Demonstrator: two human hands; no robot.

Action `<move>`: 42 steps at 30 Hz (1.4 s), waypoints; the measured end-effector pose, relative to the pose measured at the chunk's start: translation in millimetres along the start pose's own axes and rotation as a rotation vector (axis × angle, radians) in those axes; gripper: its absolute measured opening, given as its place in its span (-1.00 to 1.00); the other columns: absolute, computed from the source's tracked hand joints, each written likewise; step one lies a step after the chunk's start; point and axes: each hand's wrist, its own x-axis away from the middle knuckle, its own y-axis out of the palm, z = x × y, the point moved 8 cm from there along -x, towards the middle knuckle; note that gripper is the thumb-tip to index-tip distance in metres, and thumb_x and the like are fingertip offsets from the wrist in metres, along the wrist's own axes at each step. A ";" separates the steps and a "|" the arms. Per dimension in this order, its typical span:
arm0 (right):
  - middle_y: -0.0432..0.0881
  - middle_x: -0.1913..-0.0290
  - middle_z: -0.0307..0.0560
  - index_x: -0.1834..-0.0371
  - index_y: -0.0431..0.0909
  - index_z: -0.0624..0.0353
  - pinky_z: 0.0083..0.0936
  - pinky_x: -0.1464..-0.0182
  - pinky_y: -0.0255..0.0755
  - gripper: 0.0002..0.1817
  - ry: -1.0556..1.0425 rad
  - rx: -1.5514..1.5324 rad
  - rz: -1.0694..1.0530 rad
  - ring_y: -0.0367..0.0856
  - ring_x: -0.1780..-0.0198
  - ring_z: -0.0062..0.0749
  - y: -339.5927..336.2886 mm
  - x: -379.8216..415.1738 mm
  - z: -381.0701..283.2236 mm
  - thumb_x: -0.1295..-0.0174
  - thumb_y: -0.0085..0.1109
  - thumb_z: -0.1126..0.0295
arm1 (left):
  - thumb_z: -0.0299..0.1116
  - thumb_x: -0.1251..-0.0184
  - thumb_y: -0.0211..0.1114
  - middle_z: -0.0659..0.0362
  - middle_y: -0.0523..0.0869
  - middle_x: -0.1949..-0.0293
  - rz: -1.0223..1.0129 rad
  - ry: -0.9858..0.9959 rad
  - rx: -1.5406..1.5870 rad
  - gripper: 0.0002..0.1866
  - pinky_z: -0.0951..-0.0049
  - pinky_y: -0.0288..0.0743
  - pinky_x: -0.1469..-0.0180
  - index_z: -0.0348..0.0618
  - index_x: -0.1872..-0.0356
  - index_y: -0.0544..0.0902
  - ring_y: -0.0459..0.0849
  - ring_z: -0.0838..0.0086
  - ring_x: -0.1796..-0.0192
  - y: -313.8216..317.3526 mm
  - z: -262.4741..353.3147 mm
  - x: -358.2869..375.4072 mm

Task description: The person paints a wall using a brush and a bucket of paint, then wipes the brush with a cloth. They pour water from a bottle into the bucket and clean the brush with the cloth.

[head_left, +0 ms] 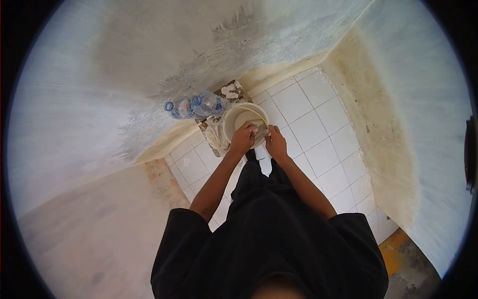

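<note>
A pale round bucket (pixel 229 118) with a thin yellowish handle (pixel 258 114) stands in front of my legs. My left hand (pixel 242 138) is over the bucket's near side, its fingers bent inward; what they hold, if anything, is too small to name. Close beside it, my right hand (pixel 276 142) is at the bucket's right rim, fingers closed near the lower end of the handle. Whether it grips the handle cannot be made out. Two clear plastic bottles with blue caps, one farther left (pixel 180 108) and one nearer (pixel 208 103), lie left of the bucket.
White floor tiles (pixel 309 130) spread around the bucket. A cloth-like pale item (pixel 214 133) lies left of it, and a rough block with white patches (pixel 232 91) is behind. Stained walls (pixel 383 124) enclose the corner.
</note>
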 end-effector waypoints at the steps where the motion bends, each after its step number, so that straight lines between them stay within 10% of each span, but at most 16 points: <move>1: 0.52 0.10 0.11 -0.01 0.37 0.19 -0.05 0.21 0.49 -0.72 -0.008 0.005 0.007 0.59 0.16 0.18 0.9 -0.2 0.0 -0.28 0.12 0.41 | -0.46 -0.25 0.24 0.06 0.65 0.12 -0.040 0.004 -0.004 -0.82 0.23 0.56 0.09 -0.20 0.15 0.67 0.67 0.06 0.13 -0.7 1.1 4.0; 8: 0.54 0.08 0.07 -0.01 0.40 0.17 -0.14 0.22 0.51 -0.74 -0.017 0.009 0.020 0.67 0.23 -0.01 5.8 0.9 5.9 -0.30 0.13 0.39 | -0.45 -0.28 0.21 0.09 0.65 0.14 -0.212 -0.009 -0.065 -0.86 0.23 0.56 0.08 -0.19 0.19 0.67 0.68 0.09 0.15 -21.8 -11.3 27.0; 20: 0.55 0.07 0.07 -0.05 0.39 0.16 -0.09 0.18 0.52 -0.71 -0.004 -0.020 0.019 0.64 0.17 0.09 7.2 0.8 5.4 -0.29 0.13 0.40 | -0.49 -0.23 0.21 0.04 0.66 0.15 0.181 -0.183 -0.123 -0.82 0.15 0.56 0.12 -0.20 0.17 0.68 0.68 0.04 0.16 -32.9 -32.3 -18.0; 35: 0.60 0.02 0.02 -0.02 0.44 0.14 -0.25 0.23 0.53 -0.74 -0.011 -0.023 0.044 0.70 0.27 -0.14 9.6 -0.1 8.6 -0.28 0.15 0.46 | -0.41 -0.24 0.23 0.01 0.66 0.20 -0.192 0.004 -0.030 -0.85 0.15 0.54 0.08 -0.21 0.26 0.70 0.67 0.04 0.14 -19.2 -27.8 17.5; 42: 0.61 0.02 0.02 -0.04 0.44 0.13 -0.24 0.20 0.53 -0.72 -0.005 -0.025 0.034 0.70 0.25 -0.10 5.8 -0.1 2.9 -0.27 0.17 0.45 | -0.49 -0.19 0.19 0.00 0.66 0.16 -0.027 -0.137 -0.166 -0.83 0.12 0.55 0.06 -0.21 0.23 0.69 0.67 0.03 0.13 -39.9 -47.2 -4.7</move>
